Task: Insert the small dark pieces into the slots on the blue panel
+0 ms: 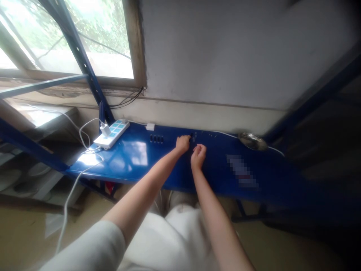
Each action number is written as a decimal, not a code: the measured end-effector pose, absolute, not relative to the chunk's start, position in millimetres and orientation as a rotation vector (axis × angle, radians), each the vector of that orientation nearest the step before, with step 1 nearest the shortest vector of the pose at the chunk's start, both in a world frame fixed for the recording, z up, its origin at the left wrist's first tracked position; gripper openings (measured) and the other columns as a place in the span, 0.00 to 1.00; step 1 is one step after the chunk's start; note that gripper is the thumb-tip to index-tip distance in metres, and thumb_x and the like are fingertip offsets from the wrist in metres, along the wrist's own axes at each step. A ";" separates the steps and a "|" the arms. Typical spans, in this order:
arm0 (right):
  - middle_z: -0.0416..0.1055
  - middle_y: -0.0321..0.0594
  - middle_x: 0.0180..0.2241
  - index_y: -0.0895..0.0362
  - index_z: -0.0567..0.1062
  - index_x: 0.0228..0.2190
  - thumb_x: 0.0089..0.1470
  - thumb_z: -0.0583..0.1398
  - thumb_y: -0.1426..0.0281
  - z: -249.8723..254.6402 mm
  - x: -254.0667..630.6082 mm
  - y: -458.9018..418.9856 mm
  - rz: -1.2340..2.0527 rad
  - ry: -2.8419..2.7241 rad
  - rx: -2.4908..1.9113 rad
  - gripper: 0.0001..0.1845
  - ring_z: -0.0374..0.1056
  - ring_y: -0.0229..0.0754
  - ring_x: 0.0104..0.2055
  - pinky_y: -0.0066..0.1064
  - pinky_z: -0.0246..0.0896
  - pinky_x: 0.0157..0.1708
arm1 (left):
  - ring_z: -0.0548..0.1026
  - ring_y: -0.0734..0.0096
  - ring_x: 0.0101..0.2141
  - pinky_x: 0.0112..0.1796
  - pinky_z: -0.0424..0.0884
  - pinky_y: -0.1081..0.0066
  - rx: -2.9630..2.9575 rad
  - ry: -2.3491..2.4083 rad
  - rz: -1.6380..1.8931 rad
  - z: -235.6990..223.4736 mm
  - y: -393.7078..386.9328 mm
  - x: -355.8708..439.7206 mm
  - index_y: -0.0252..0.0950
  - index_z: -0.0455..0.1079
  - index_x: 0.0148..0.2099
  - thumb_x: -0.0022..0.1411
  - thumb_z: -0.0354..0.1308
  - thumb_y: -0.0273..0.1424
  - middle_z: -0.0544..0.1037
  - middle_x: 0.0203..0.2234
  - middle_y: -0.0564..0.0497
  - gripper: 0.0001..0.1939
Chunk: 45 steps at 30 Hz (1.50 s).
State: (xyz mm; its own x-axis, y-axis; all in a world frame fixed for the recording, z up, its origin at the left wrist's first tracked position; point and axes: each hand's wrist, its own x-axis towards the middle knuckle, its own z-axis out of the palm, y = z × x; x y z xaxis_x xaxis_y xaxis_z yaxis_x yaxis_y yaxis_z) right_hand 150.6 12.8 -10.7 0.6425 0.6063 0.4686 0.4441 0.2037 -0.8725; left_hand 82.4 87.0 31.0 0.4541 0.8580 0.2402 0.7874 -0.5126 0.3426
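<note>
My left hand reaches over the blue tabletop, its fingers curled down near a cluster of small pale pieces. A tiny dark spot shows at its fingertips, too small to name. Just to its right, my right hand is closed with the fingers bent inward; whatever lies in it is hidden. Several small dark parts lie in a row left of my left hand. More tiny pieces are scattered by the back edge, beyond my right hand.
A white power strip with a plugged-in adapter stands at the left, its cord trailing off the edge. A white charger sits at the back. On the right are a shiny metal bowl and a blurred-out paper.
</note>
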 end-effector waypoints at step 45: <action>0.44 0.42 0.62 0.54 0.52 0.59 0.58 0.41 0.60 -3.4 160.1 60.4 0.339 -1.527 -2.406 0.29 0.37 0.50 0.63 0.52 0.29 0.58 | 0.72 0.71 0.31 0.34 0.68 0.70 1.090 1.167 1.702 23.8 4.3 -48.1 0.34 0.68 0.36 0.51 0.58 0.36 0.73 0.28 0.50 0.13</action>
State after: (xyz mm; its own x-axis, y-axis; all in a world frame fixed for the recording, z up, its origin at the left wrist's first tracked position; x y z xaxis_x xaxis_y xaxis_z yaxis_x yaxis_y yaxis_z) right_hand 160.1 60.4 -3.4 0.4166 0.9076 -0.0515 0.8442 -0.4073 -0.3486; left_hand -48.1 4.3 23.8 -0.3226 0.9219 0.2147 -0.1321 -0.2684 0.9542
